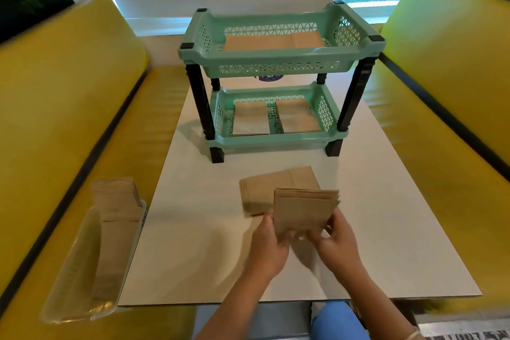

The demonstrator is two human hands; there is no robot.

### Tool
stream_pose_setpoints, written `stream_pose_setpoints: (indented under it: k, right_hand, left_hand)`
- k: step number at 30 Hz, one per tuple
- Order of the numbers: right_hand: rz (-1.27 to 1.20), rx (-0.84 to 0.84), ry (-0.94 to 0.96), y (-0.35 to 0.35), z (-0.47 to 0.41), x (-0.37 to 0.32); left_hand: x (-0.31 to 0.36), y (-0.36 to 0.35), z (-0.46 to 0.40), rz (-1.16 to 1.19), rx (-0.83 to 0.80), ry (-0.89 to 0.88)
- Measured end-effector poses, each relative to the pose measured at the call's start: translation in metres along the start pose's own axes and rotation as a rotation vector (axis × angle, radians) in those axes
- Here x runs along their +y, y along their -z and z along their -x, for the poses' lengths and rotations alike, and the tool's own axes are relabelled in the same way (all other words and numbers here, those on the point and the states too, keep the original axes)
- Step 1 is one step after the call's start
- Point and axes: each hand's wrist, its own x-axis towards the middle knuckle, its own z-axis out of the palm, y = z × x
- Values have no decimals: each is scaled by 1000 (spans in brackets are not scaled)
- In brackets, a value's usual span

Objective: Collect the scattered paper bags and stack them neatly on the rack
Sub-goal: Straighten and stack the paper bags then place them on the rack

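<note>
Upright, bags (303, 211) sit pinched between both hands' grip.

2 bare forearms reach in from below, no sleeves showing. The left hand (269, 250) wears nothing. Behind the right hand (338, 243), a thin pale beaded bracelet (413, 335) circles the wrist. Blue trousers (335, 320) cover 1 knee.

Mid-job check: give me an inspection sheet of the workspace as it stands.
Surface: white table, bare at right.
Job's things: green two-tier rack; bags on upper tier; two stacks on lower tier; loose pile on table; held bundle.
Clutter: clear bin of bags on left bench.
Grips: left hand and right hand both hold the bundle.
Cables: nothing seen.
Surroundings: yellow benches, window behind.
</note>
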Motion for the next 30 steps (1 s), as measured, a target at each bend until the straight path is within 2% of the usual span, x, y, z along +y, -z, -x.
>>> stream_pose_setpoints:
  k: [4,7,9,13,16,22,24,27,30]
  right_hand:
    - [-217,-45,15,30,-15,-15]
    - [-250,-38,-4,53,-27,-14]
    - [-254,-31,-34,56,-27,-8]
    - [-230,21,-107,41,-19,7]
    - [-200,57,-127,25,-10,15]
    - [-189,101,-90,15,-6,10]
    - [-164,93,-76,18,-6,9]
    - [-120,66,-115,22,-4,15]
    - [-42,21,-116,27,-8,18]
  left_hand:
    - [14,29,-3,-417,-39,-229]
    - [28,53,-5,-486,14,-355]
    - [30,61,-8,-301,60,-313]
    - [18,45,-4,211,100,-161]
    - [6,22,4,298,161,-90]
    - [9,14,10,397,200,-93]
    - [5,15,9,349,229,-131]
    - [-3,24,6,143,260,-235]
    - [-5,40,-3,-193,209,-437]
